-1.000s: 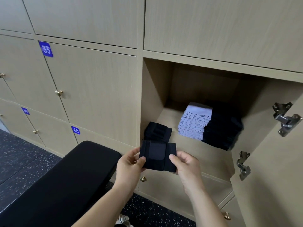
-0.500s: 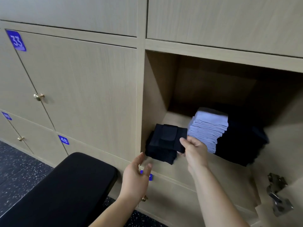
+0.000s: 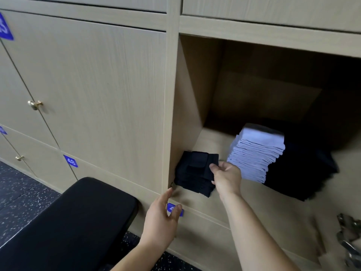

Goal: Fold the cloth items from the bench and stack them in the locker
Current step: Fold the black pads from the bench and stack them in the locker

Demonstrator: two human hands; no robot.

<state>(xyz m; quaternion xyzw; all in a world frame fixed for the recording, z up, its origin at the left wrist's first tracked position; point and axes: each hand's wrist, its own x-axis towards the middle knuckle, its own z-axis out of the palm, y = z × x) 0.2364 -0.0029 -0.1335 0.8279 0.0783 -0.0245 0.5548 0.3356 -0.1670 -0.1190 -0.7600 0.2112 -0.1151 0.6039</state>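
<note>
In the pale wood-grain locker (image 3: 197, 90), the right hand (image 3: 227, 178) pinches a folded black cloth (image 3: 195, 165) atop a dark pile (image 3: 193, 185), with a lavender stack (image 3: 256, 153) just right of the grip. The left hand (image 3: 161, 218), below, is slack and empty.

Here's one open locker (image 3: 188, 114), and three piles of folded cloth in it: a black pile (image 3: 192, 173), a pale lilac pile (image 3: 256, 153), a dark pile (image 3: 304, 173) (layers too fine to count). Two hands show: left hand (image 3: 160, 222), right hand (image 3: 227, 178). One black counter (image 3: 68, 222). Two brass knobs (image 3: 35, 105), and four blue number tags (image 3: 70, 160).
</note>
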